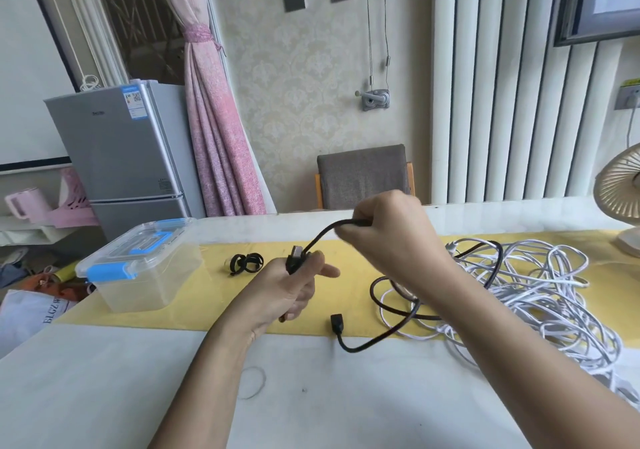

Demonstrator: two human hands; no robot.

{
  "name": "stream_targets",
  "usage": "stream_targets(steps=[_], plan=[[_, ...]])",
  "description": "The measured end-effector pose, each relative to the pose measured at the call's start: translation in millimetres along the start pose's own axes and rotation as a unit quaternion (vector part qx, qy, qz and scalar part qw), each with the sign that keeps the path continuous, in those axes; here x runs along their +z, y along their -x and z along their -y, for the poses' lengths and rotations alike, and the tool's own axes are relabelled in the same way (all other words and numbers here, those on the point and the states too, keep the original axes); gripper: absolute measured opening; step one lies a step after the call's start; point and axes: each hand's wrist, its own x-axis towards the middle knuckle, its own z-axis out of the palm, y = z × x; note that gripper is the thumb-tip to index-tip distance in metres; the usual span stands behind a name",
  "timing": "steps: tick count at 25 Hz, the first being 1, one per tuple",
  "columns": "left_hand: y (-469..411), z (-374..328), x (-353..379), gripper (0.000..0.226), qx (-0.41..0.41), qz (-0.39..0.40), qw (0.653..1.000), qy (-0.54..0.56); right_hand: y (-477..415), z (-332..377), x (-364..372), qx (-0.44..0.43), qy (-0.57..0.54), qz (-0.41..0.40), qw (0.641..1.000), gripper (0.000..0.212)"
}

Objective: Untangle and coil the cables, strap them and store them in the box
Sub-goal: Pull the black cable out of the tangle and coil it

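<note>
The right forearm crosses over the loose loops of the thin black cable [320, 237], so its run from the fist down to the table is hidden, and where it meets the tangled heap of white cables [540, 286] the strands are too mixed to follow. The heap itself is cut off at the lower right edge, as is the beige round desk fan [620, 192] at the far right. A dark tip shows under the left fist; what it is cannot be told. The left hand [291, 292] is held above the yellow cloth runner [214, 303], back to the camera, fingers curled round the cable just below its metal-tipped plug [296, 253], which sticks up out of the fist, while the forefinger points to the right. The right hand [391, 237], slightly blurred, is raised higher and further back, knuckles towards the camera, fingers closed round the cable, which arcs between the two fists. The cable's other black connector [337, 324] lies on the runner near the white table [104, 379]. The clear plastic box with blue latches [145, 275] stands lidded at the runner's left end, and the black looped straps [246, 263] lie between it and the left hand.
</note>
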Motion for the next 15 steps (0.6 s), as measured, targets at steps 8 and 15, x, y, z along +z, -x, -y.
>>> stream_targets(steps=[8,15], plan=[[-24,7,-6,0.048,-0.036,-0.129,0.909,0.394,29,24,31,-0.195,-0.042,0.293,0.935,0.023],[-6,6,-46,0.017,0.063,0.058,0.758,0.646,40,4,54,-0.071,0.019,0.515,0.854,0.027]])
